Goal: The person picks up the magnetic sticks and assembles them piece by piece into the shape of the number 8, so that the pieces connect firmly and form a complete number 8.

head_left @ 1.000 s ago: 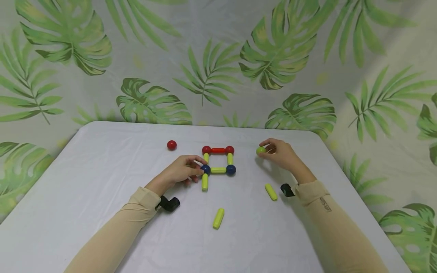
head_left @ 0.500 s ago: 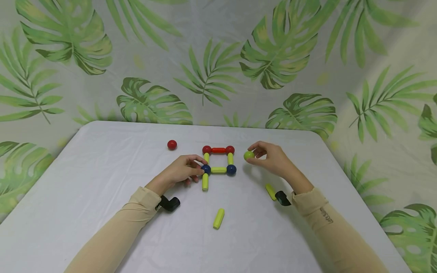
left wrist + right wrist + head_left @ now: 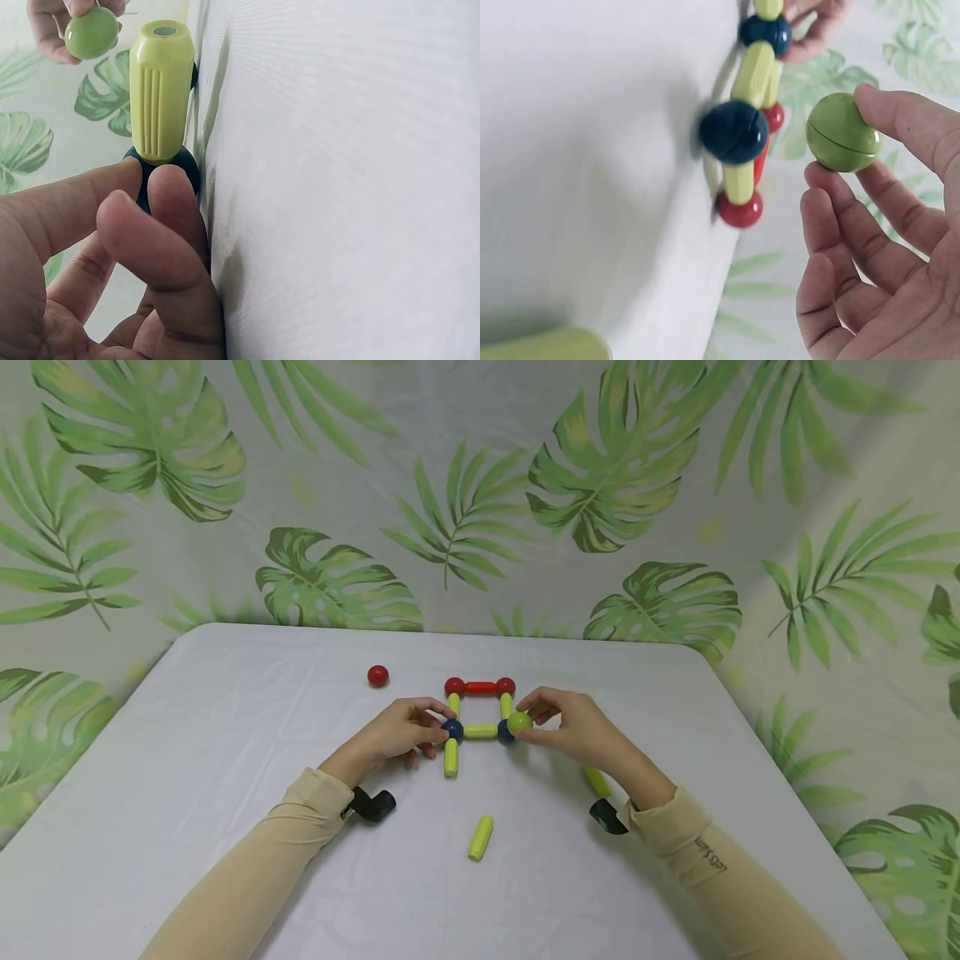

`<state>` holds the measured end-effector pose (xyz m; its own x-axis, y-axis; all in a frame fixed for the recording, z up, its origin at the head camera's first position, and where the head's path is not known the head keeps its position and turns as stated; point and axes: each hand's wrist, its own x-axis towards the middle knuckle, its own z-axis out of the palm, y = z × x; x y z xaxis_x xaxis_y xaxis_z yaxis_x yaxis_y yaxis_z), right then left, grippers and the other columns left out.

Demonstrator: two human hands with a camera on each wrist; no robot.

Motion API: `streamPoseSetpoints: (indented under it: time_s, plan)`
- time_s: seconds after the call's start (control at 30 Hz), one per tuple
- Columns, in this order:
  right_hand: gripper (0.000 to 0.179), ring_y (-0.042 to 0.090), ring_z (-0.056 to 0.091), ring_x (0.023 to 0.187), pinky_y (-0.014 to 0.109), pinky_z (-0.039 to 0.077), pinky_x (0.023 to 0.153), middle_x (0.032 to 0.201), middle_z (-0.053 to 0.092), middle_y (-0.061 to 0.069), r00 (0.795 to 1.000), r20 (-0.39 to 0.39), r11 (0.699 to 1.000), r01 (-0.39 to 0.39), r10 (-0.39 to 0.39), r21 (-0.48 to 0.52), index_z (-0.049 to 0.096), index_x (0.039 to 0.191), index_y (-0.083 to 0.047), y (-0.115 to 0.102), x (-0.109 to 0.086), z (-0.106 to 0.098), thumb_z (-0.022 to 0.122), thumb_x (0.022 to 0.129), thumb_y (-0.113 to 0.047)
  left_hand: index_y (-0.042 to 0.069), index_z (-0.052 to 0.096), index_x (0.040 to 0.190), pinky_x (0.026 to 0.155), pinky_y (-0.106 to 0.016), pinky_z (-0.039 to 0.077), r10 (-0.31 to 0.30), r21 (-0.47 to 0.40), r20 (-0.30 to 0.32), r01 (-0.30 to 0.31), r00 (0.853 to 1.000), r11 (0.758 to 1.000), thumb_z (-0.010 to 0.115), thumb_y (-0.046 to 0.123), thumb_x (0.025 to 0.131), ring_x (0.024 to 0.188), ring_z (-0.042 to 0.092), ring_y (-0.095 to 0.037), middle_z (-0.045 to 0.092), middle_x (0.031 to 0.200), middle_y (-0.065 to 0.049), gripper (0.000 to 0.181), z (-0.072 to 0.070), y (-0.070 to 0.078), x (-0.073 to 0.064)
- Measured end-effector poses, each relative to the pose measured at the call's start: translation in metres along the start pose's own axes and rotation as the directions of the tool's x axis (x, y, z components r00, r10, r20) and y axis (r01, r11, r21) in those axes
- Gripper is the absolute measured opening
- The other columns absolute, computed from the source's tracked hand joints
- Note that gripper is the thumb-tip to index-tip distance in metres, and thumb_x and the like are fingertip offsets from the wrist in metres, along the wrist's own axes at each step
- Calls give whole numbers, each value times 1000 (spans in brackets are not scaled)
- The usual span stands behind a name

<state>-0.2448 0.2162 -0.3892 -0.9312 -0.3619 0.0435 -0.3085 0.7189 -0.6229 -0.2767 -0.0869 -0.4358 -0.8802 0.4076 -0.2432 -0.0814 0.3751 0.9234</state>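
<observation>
A square of magnetic rods and balls lies flat on the table. Two red balls (image 3: 454, 687) joined by a red rod (image 3: 480, 687) form its far side; blue balls and a yellow-green rod (image 3: 480, 732) form the near side. My left hand (image 3: 401, 731) pinches the left blue ball (image 3: 453, 730), from which another yellow-green rod (image 3: 160, 94) sticks out. Between thumb and fingertips my right hand (image 3: 570, 727) holds a green ball (image 3: 843, 133). In the right wrist view the green ball is apart from the right blue ball (image 3: 734, 132); in the head view it partly covers it.
A loose red ball (image 3: 378, 676) lies left of the square. One loose yellow-green rod (image 3: 481, 837) rests nearer the front; another rod (image 3: 597, 782) is partly hidden by the right wrist. A leaf-patterned cloth (image 3: 480, 510) hangs behind the white table (image 3: 247, 693).
My right hand has moved left and nearer with the green ball, from the open table on the right to the square's right blue ball. My left hand has stayed on its blue ball.
</observation>
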Motion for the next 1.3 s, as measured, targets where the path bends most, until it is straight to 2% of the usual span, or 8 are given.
streamPoseSetpoints:
  time_s: [0.23, 0.47, 0.83, 1.3]
  plan:
    - [34, 25, 68, 108, 55, 58, 99, 112, 75, 0, 997, 40, 997, 68, -69, 21, 73, 121, -13, -13, -6, 11, 87, 92, -25, 17, 70, 132, 54, -24, 48, 0, 6, -1, 0, 1000, 1000, 73, 15, 102, 70, 67, -16, 65, 104, -7, 30, -1, -1, 1]
    - [32, 30, 69, 110, 55, 57, 102, 112, 75, -1, 991, 88, 993, 96, -102, 65, 73, 119, -13, -24, -11, 18, 86, 92, -24, 18, 71, 131, 54, -23, 48, -6, 6, -6, 6, 1000, 1000, 74, 15, 102, 70, 66, -15, 64, 105, -7, 30, -1, -1, 1]
    - [30, 26, 71, 107, 49, 59, 98, 113, 77, -3, 974, 142, 984, 169, -175, 52, 73, 117, -14, -39, -19, 38, 87, 92, -25, 18, 71, 132, 53, -23, 48, -5, 8, -5, 5, 1000, 1000, 73, 16, 102, 69, 66, -15, 66, 104, -7, 29, -1, -2, 2]
    - [29, 19, 73, 102, 41, 61, 95, 104, 76, -8, 960, 221, 984, 179, -174, 0, 75, 115, -15, -55, -16, 57, 88, 92, -26, 12, 70, 133, 52, -23, 47, 29, 11, 2, -29, 1000, 1000, 73, 16, 102, 68, 66, -14, 66, 102, -7, 31, -2, -4, 4]
